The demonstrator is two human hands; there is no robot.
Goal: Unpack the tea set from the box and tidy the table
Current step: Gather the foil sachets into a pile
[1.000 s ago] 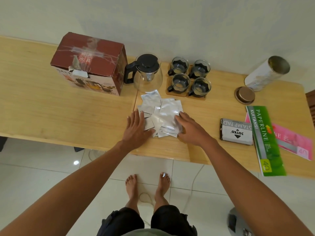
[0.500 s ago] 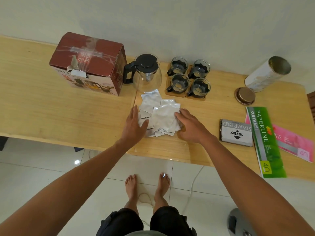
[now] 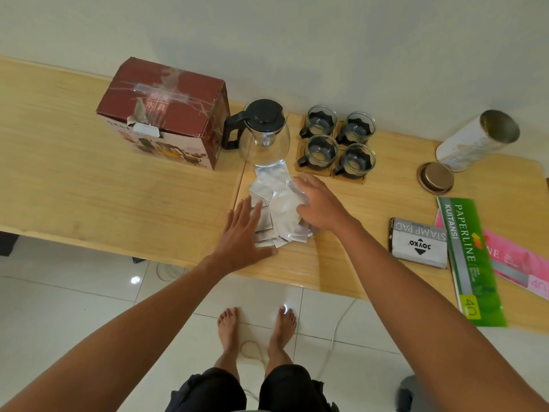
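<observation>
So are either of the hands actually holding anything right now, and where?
Nothing is lifted. The left hand lies flat against the left edge of the foil packets; the right hand rests on the pile's right side, and a grip cannot be told.

A plain pale wall (image 3: 326, 40) rose behind the counter (image 3: 89, 197), a long light-wood top whose far edge met the wall. A seam ran across the wood where two boards joined. Below lay a floor (image 3: 59, 307) of glossy white tiles (thin dark grout lines between them), which caught small bright spots of light. A white cable (image 3: 337, 325) trailed over the tiles near the counter's front edge.
</observation>
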